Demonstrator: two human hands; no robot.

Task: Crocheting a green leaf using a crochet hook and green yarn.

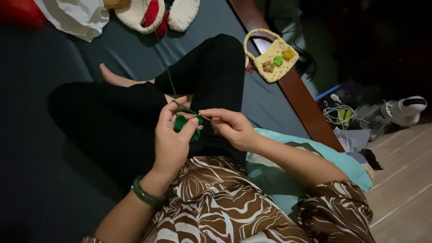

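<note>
My left hand [172, 139] pinches a small green crochet piece [182, 123] between thumb and fingers, over my lap. A green yarn strand [165, 67] runs from the index finger up toward the top of the view. My right hand [231, 127] grips a thin crochet hook [204, 117] whose tip points left into the green piece. A green bangle [145, 194] circles my left wrist. I sit cross-legged in black trousers [135, 117] on a dark mattress.
A yellow crocheted bag [272, 55] with small flowers lies on the wooden bed rail [297, 90]. Cream and red crochet pieces [148, 13] and a white plastic bag [76, 15] lie at the top. A white appliance [405, 110] and clutter sit on the wooden floor at right.
</note>
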